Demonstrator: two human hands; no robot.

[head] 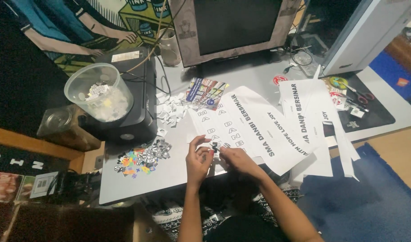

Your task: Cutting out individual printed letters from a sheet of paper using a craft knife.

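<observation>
My left hand [198, 157] and my right hand [238, 160] meet over the grey table [169, 172], pinching between them a small dark paper cutout [214, 146]. They hover at the near edge of a white printed sheet [241, 125] with rows of bold black letters. A heap of small colourful and black-and-white paper cutouts [142, 157] lies to the left of my left hand. White paper scraps [171, 110] are scattered further back.
A clear plastic tub of paper scraps [100, 92] stands on a black printer [138, 107] at the left. A monitor [232, 27] stands at the back, more printed sheets [311, 112] and scissors [360, 95] at the right. A colourful card [206, 93] lies mid-table.
</observation>
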